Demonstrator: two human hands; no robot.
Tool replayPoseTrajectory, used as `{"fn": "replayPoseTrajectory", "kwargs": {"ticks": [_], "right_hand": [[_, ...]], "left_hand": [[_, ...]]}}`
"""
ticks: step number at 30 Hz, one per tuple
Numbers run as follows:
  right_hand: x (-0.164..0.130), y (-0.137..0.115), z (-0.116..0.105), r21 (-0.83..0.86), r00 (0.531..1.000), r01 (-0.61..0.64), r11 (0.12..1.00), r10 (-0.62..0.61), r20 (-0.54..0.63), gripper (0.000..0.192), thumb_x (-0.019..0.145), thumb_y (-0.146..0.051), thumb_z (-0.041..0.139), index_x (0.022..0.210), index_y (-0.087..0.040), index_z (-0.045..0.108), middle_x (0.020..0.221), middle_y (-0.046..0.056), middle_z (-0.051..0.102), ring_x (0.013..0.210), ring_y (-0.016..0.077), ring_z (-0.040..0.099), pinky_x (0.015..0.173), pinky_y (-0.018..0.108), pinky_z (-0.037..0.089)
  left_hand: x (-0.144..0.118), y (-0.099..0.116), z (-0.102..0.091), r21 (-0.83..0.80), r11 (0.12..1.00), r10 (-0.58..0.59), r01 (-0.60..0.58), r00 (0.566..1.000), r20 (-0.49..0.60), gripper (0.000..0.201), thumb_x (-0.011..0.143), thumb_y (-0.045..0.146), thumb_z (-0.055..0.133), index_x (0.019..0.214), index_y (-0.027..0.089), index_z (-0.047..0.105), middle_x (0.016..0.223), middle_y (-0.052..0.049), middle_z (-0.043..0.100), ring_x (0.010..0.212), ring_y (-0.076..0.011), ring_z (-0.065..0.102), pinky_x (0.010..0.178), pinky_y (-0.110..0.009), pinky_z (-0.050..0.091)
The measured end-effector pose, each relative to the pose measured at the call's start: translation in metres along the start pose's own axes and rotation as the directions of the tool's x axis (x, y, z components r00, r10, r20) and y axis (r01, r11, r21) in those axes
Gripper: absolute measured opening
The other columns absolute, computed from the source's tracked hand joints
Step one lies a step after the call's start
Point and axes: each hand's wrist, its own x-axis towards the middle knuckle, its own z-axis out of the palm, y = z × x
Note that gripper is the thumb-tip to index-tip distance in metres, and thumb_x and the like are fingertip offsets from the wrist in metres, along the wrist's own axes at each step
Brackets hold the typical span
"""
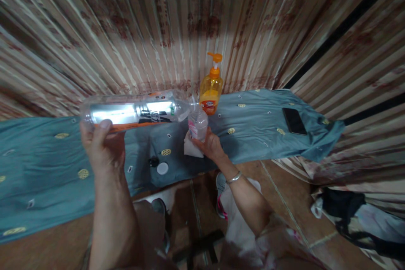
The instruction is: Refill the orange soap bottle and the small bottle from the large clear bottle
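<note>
My left hand point(103, 145) grips a large clear plastic bottle point(136, 112) with an orange, black and silver label near its base. The bottle lies level in the air, its neck pointing right. That neck meets the top of a small clear bottle point(198, 123), which my right hand point(211, 145) holds upright with fingers closed around it. Whether liquid passes between the two cannot be made out. A folded white tissue point(193, 147) shows beneath the small bottle. Below them on the cloth lie a dark cap point(153, 161) and a white round lid point(162, 168).
An orange pump bottle point(211, 90) stands just behind the small bottle. A black phone point(294, 120) lies to the right on the teal patterned cloth point(253, 114). Pleated curtains point(152, 29) hang close behind and at the right. A dark bag point(343, 204) sits at lower right.
</note>
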Motion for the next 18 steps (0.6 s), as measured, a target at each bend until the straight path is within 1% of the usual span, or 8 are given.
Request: {"fn": "replayPoseTrajectory", "kwargs": {"ticks": [5,10,12,15,18], "right_hand": [[-0.0009,-0.0048,-0.0024,-0.059,1.000,-0.027,0.998,0.028,0.015,0.061,0.100,-0.042,0.078,0.153,-0.018,0.058,0.110,0.017,0.084,0.105,0.0308,0.084,0.093,0.045,0.068],[-0.0008,-0.0053,-0.0012,-0.131,1.000,-0.027,0.991,0.028,0.008,0.067,0.099,-0.044,0.082,0.154,-0.014,0.059,0.108,0.019,0.083,0.105,0.0311,0.084,0.092,0.041,0.067],[-0.0011,-0.0058,-0.0013,-0.127,1.000,-0.020,0.992,0.020,-0.004,0.064,0.099,-0.044,0.082,0.152,-0.015,0.060,0.108,0.019,0.084,0.102,0.0299,0.084,0.090,0.039,0.067],[-0.0017,-0.0073,-0.0019,-0.097,1.000,-0.013,0.995,0.010,-0.026,0.059,0.098,-0.043,0.083,0.146,-0.015,0.063,0.108,0.018,0.084,0.101,0.0294,0.084,0.087,0.037,0.068],[-0.0018,-0.0075,-0.0020,-0.066,1.000,-0.023,0.998,0.022,-0.020,0.056,0.098,-0.040,0.082,0.144,-0.014,0.064,0.110,0.019,0.085,0.105,0.0306,0.085,0.091,0.041,0.068]], "left_hand": [[-0.0014,-0.0001,0.0011,0.012,1.000,0.024,-0.024,1.000,0.021,0.080,0.051,0.034,0.094,0.128,0.042,0.074,0.125,-0.002,0.077,0.127,-0.0323,0.071,0.109,-0.050,0.060],[-0.0006,-0.0003,0.0007,0.007,1.000,0.014,-0.014,1.000,0.013,0.082,0.052,0.033,0.094,0.130,0.041,0.073,0.121,-0.002,0.076,0.124,-0.0315,0.072,0.108,-0.051,0.062],[-0.0001,-0.0005,0.0002,0.001,1.000,0.015,-0.015,1.000,0.018,0.084,0.051,0.033,0.095,0.131,0.040,0.073,0.120,-0.002,0.076,0.122,-0.0309,0.072,0.107,-0.050,0.062],[0.0004,-0.0008,-0.0003,0.003,1.000,0.016,-0.016,1.000,0.018,0.085,0.051,0.033,0.095,0.132,0.042,0.072,0.119,-0.001,0.077,0.120,-0.0303,0.073,0.107,-0.049,0.062],[0.0005,-0.0012,-0.0002,0.009,1.000,0.016,-0.016,1.000,0.011,0.084,0.050,0.034,0.094,0.131,0.043,0.072,0.119,0.000,0.077,0.121,-0.0303,0.072,0.108,-0.050,0.061]]}}
